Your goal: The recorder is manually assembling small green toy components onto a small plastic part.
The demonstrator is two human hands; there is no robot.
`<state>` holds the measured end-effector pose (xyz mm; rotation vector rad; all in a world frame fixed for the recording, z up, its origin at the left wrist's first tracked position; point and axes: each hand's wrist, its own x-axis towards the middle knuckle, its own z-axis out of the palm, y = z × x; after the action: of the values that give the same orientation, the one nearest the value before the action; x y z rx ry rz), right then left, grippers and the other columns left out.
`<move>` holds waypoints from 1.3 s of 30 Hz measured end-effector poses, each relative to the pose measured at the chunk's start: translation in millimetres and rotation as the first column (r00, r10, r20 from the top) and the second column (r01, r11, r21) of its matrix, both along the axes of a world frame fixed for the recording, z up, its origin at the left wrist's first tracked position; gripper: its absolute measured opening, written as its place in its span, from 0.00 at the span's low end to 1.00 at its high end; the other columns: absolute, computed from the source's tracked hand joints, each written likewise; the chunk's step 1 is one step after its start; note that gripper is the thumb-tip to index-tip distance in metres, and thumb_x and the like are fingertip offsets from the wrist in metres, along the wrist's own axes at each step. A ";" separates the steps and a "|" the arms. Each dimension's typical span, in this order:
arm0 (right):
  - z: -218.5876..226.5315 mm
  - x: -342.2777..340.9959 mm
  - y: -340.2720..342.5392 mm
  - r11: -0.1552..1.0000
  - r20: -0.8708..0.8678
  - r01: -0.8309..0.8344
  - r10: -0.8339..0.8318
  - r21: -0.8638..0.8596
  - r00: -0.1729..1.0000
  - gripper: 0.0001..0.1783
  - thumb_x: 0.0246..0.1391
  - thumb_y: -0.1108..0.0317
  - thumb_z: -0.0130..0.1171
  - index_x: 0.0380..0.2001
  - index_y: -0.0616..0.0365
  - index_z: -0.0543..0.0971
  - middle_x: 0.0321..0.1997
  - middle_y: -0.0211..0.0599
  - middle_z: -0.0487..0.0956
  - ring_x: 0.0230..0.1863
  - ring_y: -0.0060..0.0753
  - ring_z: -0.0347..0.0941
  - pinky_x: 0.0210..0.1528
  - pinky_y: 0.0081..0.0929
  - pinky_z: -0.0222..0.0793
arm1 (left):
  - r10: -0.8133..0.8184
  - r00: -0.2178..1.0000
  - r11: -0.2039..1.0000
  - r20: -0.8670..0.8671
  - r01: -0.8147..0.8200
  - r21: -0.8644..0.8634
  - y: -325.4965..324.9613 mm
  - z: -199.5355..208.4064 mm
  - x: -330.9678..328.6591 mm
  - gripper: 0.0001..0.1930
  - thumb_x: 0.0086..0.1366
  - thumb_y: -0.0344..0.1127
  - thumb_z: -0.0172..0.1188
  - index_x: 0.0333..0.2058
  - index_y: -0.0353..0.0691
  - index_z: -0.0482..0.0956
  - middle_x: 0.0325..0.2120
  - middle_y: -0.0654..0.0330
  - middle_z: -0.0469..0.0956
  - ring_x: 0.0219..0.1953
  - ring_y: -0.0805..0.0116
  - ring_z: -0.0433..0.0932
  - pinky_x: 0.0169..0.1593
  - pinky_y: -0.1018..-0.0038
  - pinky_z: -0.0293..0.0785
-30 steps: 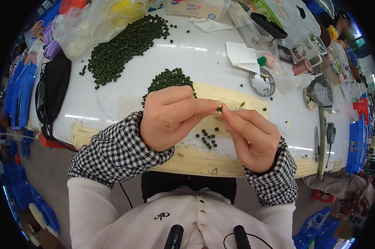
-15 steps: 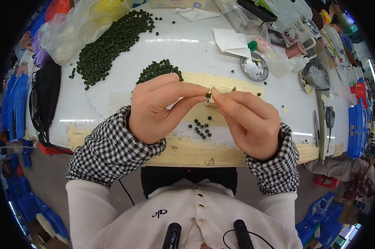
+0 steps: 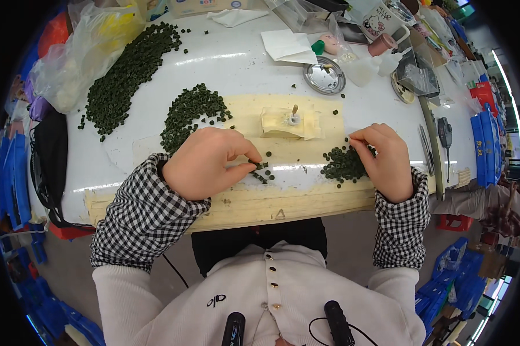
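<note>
Watching remotely, I judge the two-handed pinch finished — left hand (image 3: pixel 207 162) has moved to loose green pieces (image 3: pixel 263 178) near the table edge (image 3: pixel 306 203), right hand (image 3: pixel 390 160) to the rightmost green pile (image 3: pixel 341 165) (whether either grips, I cannot tell).

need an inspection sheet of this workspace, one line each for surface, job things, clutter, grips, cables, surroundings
surface: white tabletop with a pale wooden front edge
job's things: small dark green pieces in a large heap, a middle pile and a right-side pile; pale block with a projecting pin
clutter: clear plastic bag, white paper, round metal dish, mug, pink spool
grips: left grip at a few loose pieces, right grip at the right-side pile; whether either holds a piece, cannot tell
cables: thin dark cable below the front edge
surroundings: blue bins and a red stool-like item at the right
</note>
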<state>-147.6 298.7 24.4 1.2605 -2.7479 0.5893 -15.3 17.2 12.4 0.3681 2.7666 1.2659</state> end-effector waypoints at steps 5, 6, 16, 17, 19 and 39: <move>-8.4 -2.4 -4.7 0.999 -0.099 -0.042 0.042 0.005 0.994 0.03 0.46 0.73 0.62 0.26 0.60 0.79 0.25 0.35 0.76 0.31 0.38 0.71 0.34 0.31 0.69 | 0.038 0.943 0.817 0.331 -0.220 0.534 -5.7 4.4 -4.1 0.07 0.63 0.32 0.58 0.35 0.35 0.77 0.17 0.72 0.65 0.20 0.82 0.60 0.26 0.83 0.59; -10.8 -1.0 -5.3 0.999 -0.121 -0.040 0.041 0.016 0.992 0.03 0.45 0.73 0.63 0.26 0.60 0.79 0.24 0.35 0.75 0.30 0.38 0.71 0.34 0.31 0.69 | -0.018 0.868 0.740 0.496 -0.322 0.591 -10.6 18.3 -5.6 0.08 0.68 0.33 0.50 0.41 0.35 0.73 0.23 0.71 0.68 0.24 0.81 0.62 0.30 0.84 0.61; -11.8 0.1 -6.1 0.998 -0.079 -0.055 0.052 -0.037 0.996 0.06 0.46 0.76 0.61 0.26 0.61 0.74 0.26 0.35 0.74 0.30 0.37 0.70 0.33 0.30 0.68 | 0.165 0.782 0.146 0.601 -0.622 0.769 -5.6 5.6 -9.8 0.13 0.71 0.29 0.44 0.50 0.30 0.68 0.39 0.60 0.73 0.33 0.81 0.70 0.37 0.87 0.71; -11.7 -1.4 -6.0 0.997 -0.043 -0.054 0.051 -0.063 0.998 0.06 0.47 0.77 0.61 0.26 0.62 0.73 0.26 0.36 0.74 0.29 0.36 0.71 0.33 0.29 0.69 | 0.170 0.778 0.159 0.605 -0.628 0.762 -5.5 4.4 -10.4 0.13 0.71 0.32 0.45 0.49 0.31 0.68 0.37 0.61 0.74 0.31 0.82 0.69 0.35 0.88 0.70; -7.2 -1.5 -10.0 0.988 0.054 -0.041 0.049 -0.150 0.997 0.05 0.48 0.79 0.60 0.27 0.63 0.73 0.26 0.37 0.75 0.29 0.33 0.74 0.32 0.26 0.70 | 0.192 0.767 0.185 0.612 -0.641 0.745 -7.0 0.9 -12.1 0.14 0.72 0.36 0.47 0.47 0.31 0.70 0.33 0.64 0.75 0.26 0.85 0.68 0.30 0.90 0.68; 22.6 33.4 -91.9 0.721 0.476 -0.042 0.499 -0.692 0.724 0.11 0.51 0.80 0.60 0.39 0.65 0.80 0.37 0.40 0.81 0.37 0.25 0.78 0.43 0.21 0.76 | -0.070 0.915 0.173 0.398 -0.381 0.908 -7.6 -0.5 -2.2 0.14 0.68 0.30 0.51 0.51 0.36 0.73 0.36 0.62 0.78 0.20 0.85 0.55 0.24 0.88 0.56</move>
<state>-114.2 206.8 47.0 1.4734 -2.2967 2.1490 -17.5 9.6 11.9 -0.1621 1.2509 2.7234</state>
